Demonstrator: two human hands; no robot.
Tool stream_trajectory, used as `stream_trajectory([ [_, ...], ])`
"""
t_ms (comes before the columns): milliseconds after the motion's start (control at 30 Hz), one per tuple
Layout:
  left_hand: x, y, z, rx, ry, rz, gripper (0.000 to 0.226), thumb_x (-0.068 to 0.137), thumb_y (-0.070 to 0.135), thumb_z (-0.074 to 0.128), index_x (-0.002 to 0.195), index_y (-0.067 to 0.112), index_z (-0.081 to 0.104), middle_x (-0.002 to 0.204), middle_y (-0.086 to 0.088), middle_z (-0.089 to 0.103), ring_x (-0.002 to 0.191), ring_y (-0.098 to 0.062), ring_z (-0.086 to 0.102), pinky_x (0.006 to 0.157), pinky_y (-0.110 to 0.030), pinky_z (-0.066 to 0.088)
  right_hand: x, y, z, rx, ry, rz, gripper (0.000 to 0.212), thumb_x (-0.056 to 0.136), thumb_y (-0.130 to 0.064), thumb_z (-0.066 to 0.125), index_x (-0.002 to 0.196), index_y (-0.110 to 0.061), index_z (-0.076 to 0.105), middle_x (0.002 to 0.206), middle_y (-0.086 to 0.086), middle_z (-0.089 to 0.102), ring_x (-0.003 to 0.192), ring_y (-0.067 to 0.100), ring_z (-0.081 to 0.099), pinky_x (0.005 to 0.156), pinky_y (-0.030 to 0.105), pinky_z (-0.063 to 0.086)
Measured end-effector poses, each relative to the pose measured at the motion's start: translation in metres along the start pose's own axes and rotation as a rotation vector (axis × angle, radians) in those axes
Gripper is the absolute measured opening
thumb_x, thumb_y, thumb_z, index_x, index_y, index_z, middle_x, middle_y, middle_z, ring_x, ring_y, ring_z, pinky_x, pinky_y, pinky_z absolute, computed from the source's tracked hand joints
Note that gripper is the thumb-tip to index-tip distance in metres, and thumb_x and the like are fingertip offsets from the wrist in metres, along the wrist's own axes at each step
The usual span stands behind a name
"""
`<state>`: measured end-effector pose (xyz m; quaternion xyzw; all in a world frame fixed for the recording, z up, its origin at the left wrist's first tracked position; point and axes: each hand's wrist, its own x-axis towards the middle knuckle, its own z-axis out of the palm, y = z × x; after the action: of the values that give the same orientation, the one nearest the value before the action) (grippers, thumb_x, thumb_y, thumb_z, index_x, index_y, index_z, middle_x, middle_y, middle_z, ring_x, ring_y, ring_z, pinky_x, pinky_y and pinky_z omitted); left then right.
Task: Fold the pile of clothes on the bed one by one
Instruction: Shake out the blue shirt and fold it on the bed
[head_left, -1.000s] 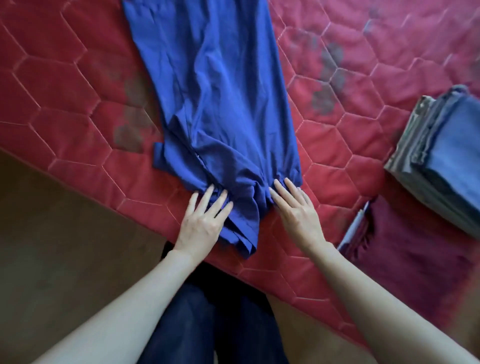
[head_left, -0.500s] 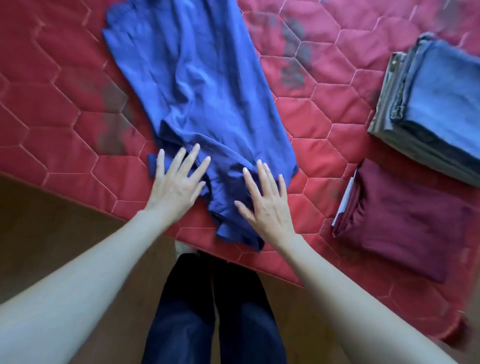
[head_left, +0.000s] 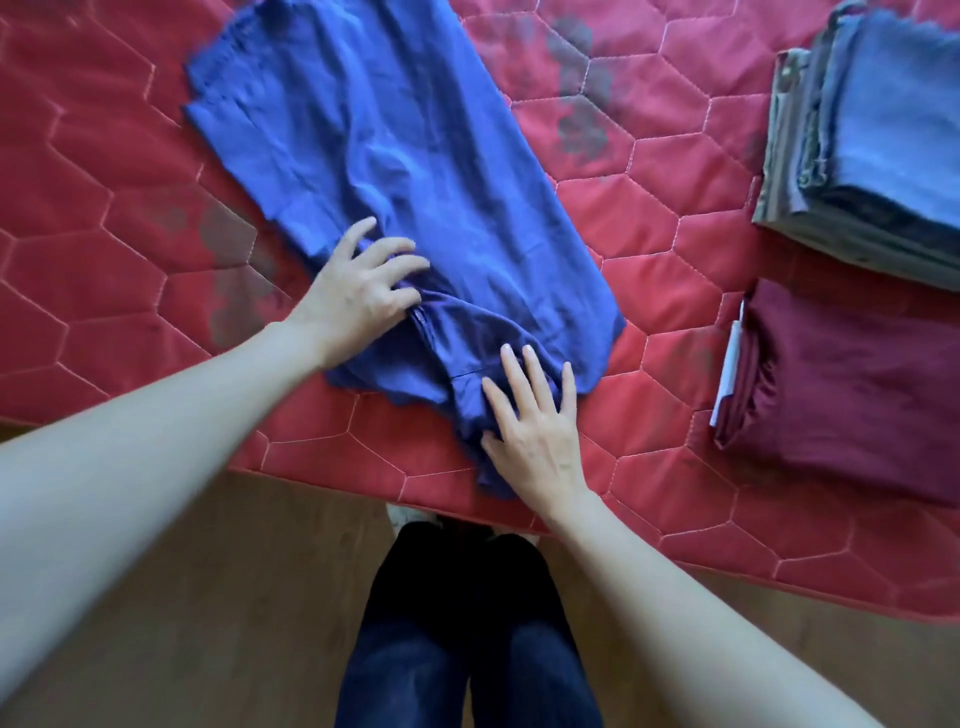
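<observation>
A blue garment (head_left: 395, 156) lies stretched out lengthwise on the red quilted bed (head_left: 104, 218), folded into a long strip that runs away from me. My left hand (head_left: 358, 291) rests on its left side near the lower end, fingers curled into the cloth. My right hand (head_left: 535, 431) lies flat with fingers apart on the bunched near end of the garment, close to the bed's front edge. Neither hand lifts the fabric.
A folded dark red garment (head_left: 852, 395) lies on the bed at the right. Behind it stands a stack of folded grey and blue clothes (head_left: 878, 140). The wooden floor (head_left: 234, 597) and my dark trousers (head_left: 467, 623) show below the bed edge.
My left hand slid up and right onto the garment and curled its fingers. My right hand shifted right along the near end. The view moved closer, with the folded piles now further in frame.
</observation>
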<state>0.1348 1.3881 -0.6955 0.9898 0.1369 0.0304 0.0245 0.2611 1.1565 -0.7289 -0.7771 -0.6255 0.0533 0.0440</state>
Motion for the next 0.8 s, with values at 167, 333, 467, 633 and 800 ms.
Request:
stream_trajectory([
  [167, -0.001, -0.004, -0.033, -0.248, -0.159, -0.095, 0.007, 0.083, -0.003, 0.061, 0.08, -0.002, 0.067, 0.075, -0.018, 0.066, 0.071, -0.034, 0.065, 0.069, -0.044, 0.052, 0.011, -0.012, -0.038, 0.285, 0.179, 0.197, 0.006, 0.082, -0.005, 0.065, 0.086, -0.007, 0.069, 0.111, 0.008, 0.069, 0.111, 0.027, 0.063, 0.1, 0.056, 0.042],
  [333, 0.004, -0.011, -0.121, -0.478, 0.072, -0.381, 0.015, 0.082, -0.005, 0.061, 0.092, 0.0, 0.071, 0.079, -0.019, 0.07, 0.072, -0.034, 0.067, 0.067, -0.04, 0.047, 0.044, -0.013, -0.143, 0.748, 0.226, 0.499, 0.011, 0.094, -0.011, 0.055, 0.092, -0.014, 0.065, 0.067, -0.008, 0.056, 0.061, 0.008, 0.047, 0.067, 0.034, 0.044],
  [467, 0.015, -0.017, -0.236, -0.554, 0.23, -0.425, 0.02, 0.077, -0.013, 0.063, 0.089, 0.0, 0.072, 0.076, -0.014, 0.071, 0.065, -0.011, 0.061, 0.064, -0.02, 0.038, 0.076, -0.006, -0.272, 0.911, 0.338, 0.355, 0.023, 0.092, -0.013, 0.059, 0.081, -0.033, 0.059, 0.063, -0.018, 0.058, 0.06, -0.006, 0.049, 0.06, 0.012, 0.036],
  [633, 0.03, -0.027, -0.391, -0.683, 0.172, -0.419, 0.03, 0.08, -0.007, 0.062, 0.093, 0.017, 0.072, 0.082, 0.003, 0.072, 0.071, -0.008, 0.064, 0.073, -0.024, 0.05, 0.106, -0.008, -0.43, 0.926, 0.44, 0.167, 0.032, 0.089, -0.011, 0.061, 0.075, -0.04, 0.06, 0.063, -0.023, 0.06, 0.059, -0.007, 0.049, 0.059, 0.009, 0.036],
  [800, 0.061, 0.01, -0.563, -0.735, 0.293, -0.237, 0.05, 0.074, 0.026, 0.081, 0.119, 0.029, 0.059, 0.108, 0.017, 0.064, 0.098, 0.006, 0.061, 0.085, -0.011, 0.048, 0.124, -0.032, -0.597, 0.876, 0.597, -0.022, 0.013, 0.086, -0.022, 0.061, 0.079, -0.031, 0.067, 0.069, -0.013, 0.065, 0.064, -0.001, 0.055, 0.064, 0.021, 0.045],
])
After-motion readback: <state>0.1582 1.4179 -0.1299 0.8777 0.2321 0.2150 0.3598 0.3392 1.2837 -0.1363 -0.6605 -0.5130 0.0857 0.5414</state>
